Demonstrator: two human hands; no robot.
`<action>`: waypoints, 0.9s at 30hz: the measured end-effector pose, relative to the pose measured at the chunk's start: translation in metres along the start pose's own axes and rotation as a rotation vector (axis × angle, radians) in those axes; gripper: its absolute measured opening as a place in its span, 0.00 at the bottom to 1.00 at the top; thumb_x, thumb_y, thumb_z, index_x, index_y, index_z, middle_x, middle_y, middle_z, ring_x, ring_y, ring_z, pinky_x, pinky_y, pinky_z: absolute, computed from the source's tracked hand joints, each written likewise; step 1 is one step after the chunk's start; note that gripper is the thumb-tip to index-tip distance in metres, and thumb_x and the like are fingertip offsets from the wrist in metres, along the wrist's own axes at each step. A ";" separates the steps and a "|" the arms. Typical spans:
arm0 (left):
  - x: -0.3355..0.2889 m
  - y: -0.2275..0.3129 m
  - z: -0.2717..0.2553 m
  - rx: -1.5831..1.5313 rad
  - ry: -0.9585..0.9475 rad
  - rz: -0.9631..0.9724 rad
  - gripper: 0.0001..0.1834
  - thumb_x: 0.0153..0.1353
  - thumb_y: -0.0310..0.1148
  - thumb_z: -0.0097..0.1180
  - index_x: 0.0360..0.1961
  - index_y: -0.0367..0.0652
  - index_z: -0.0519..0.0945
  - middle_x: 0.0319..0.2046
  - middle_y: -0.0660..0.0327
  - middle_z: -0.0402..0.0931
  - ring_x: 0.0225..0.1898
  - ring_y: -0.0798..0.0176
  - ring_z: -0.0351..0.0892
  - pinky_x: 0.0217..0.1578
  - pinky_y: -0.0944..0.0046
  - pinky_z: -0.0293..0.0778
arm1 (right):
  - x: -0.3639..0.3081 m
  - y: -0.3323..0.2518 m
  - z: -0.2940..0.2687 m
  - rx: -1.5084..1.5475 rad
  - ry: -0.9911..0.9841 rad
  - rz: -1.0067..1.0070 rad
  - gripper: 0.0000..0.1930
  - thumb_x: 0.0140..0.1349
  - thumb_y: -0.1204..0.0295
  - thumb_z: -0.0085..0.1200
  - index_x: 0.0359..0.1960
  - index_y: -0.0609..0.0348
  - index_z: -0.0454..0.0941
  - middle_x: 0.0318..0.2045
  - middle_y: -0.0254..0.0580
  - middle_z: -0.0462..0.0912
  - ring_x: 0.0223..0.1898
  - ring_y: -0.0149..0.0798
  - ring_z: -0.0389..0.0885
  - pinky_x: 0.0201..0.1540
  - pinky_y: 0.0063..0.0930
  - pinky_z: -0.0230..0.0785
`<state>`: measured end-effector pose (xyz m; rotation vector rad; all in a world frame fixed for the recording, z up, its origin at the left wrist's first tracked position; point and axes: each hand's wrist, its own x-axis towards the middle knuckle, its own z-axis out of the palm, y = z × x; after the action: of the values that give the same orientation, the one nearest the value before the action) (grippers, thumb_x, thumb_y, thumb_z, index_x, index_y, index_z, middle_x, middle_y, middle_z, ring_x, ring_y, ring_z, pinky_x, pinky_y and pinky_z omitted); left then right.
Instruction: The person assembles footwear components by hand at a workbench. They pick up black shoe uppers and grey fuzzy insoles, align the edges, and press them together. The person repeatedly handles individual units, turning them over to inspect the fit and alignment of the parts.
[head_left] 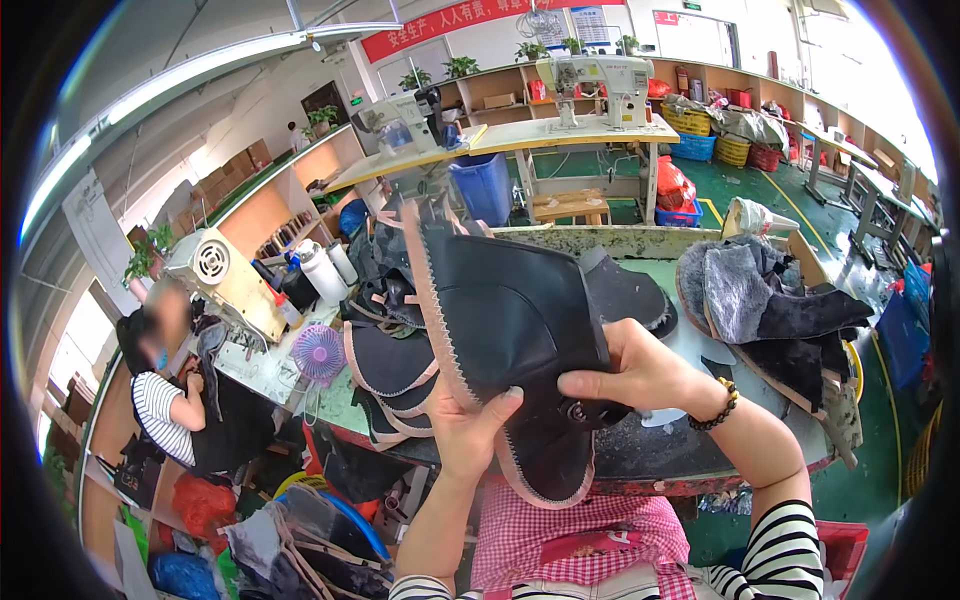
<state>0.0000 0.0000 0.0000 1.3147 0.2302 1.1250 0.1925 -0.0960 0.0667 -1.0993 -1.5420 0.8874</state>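
In front of me a black leather boot upper [510, 310] is held up, with a pale pink zigzag-cut edge along its left side and bottom. My left hand [470, 430] grips it low on that edge, thumb across the black face. On the other side my right hand [645, 370] is closed on it, thumb pressed on the leather above a small round dark fitting [573, 411]. Fingers of both hands are partly hidden behind the piece. Left of it lies a stack of similar black uppers [390, 360] with pink zigzag edges on the worktable.
Grey fleece-lined pieces [745, 290] are heaped at the table's right; a dark rounded piece [625, 295] lies behind my right hand. A purple fan [319, 355] and a sewing machine [228, 280] stand left, near a seated co-worker [165, 400]. A blue bin [482, 190] is beyond.
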 end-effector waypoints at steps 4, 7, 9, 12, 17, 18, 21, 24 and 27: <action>0.005 0.014 0.016 -0.017 -0.012 0.231 0.36 0.48 0.18 0.67 0.59 0.36 0.65 0.53 0.54 0.71 0.51 0.62 0.74 0.56 0.59 0.69 | -0.001 -0.009 0.016 0.038 0.217 -0.101 0.12 0.58 0.69 0.65 0.37 0.66 0.81 0.26 0.31 0.83 0.28 0.18 0.71 0.29 0.20 0.71; 0.002 0.040 0.044 -0.140 0.031 0.188 0.22 0.53 0.19 0.63 0.50 0.32 0.74 0.45 0.58 0.77 0.46 0.64 0.77 0.53 0.61 0.71 | -0.015 -0.007 0.022 -0.201 0.301 -0.312 0.13 0.56 0.69 0.66 0.35 0.67 0.80 0.22 0.31 0.81 0.26 0.17 0.69 0.27 0.22 0.69; -0.005 0.035 0.021 -0.101 -0.052 0.063 0.20 0.55 0.22 0.63 0.50 0.32 0.75 0.45 0.58 0.78 0.46 0.64 0.77 0.51 0.62 0.71 | -0.016 -0.004 0.026 -0.214 0.279 -0.440 0.12 0.57 0.69 0.65 0.35 0.67 0.80 0.22 0.31 0.81 0.26 0.18 0.69 0.26 0.22 0.69; -0.004 0.037 0.012 -0.095 -0.124 0.074 0.16 0.56 0.24 0.62 0.47 0.33 0.78 0.45 0.57 0.79 0.47 0.62 0.78 0.52 0.62 0.71 | -0.018 -0.040 0.016 0.028 0.070 -0.126 0.11 0.59 0.69 0.63 0.34 0.66 0.80 0.21 0.30 0.81 0.25 0.18 0.69 0.25 0.22 0.67; -0.009 0.039 0.024 -0.104 -0.172 0.145 0.18 0.54 0.23 0.65 0.46 0.32 0.78 0.44 0.57 0.80 0.45 0.65 0.77 0.49 0.64 0.72 | -0.026 -0.064 0.011 -0.187 0.168 -0.242 0.10 0.62 0.69 0.59 0.34 0.65 0.80 0.18 0.30 0.76 0.23 0.19 0.67 0.25 0.19 0.64; -0.009 0.039 0.026 -0.099 -0.179 0.163 0.18 0.53 0.22 0.65 0.46 0.32 0.78 0.44 0.56 0.80 0.45 0.65 0.78 0.49 0.65 0.72 | -0.026 -0.061 0.010 -0.227 0.188 -0.320 0.09 0.61 0.69 0.59 0.34 0.65 0.80 0.18 0.30 0.76 0.23 0.19 0.67 0.25 0.19 0.64; -0.008 0.042 0.026 -0.062 -0.189 0.188 0.18 0.52 0.20 0.65 0.46 0.31 0.79 0.44 0.56 0.80 0.44 0.65 0.78 0.47 0.66 0.73 | -0.023 -0.074 0.003 -0.146 0.101 -0.255 0.09 0.59 0.70 0.62 0.32 0.66 0.80 0.17 0.32 0.76 0.22 0.19 0.67 0.24 0.21 0.65; -0.001 0.057 0.036 0.019 -0.216 0.230 0.17 0.52 0.19 0.65 0.44 0.30 0.79 0.43 0.56 0.80 0.44 0.64 0.78 0.47 0.65 0.74 | -0.021 -0.093 -0.012 -0.309 -0.003 -0.218 0.10 0.56 0.71 0.64 0.31 0.67 0.79 0.16 0.35 0.76 0.21 0.20 0.68 0.24 0.23 0.66; 0.017 0.078 0.040 0.410 -0.267 0.287 0.17 0.49 0.21 0.67 0.42 0.33 0.80 0.39 0.57 0.81 0.42 0.64 0.80 0.45 0.65 0.74 | -0.018 -0.089 -0.023 -0.356 0.109 -0.345 0.11 0.53 0.73 0.66 0.32 0.67 0.80 0.18 0.39 0.78 0.23 0.19 0.71 0.26 0.22 0.68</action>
<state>-0.0036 -0.0248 0.0860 1.8925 0.0762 1.1617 0.1973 -0.1407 0.1492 -1.0613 -1.7702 0.3210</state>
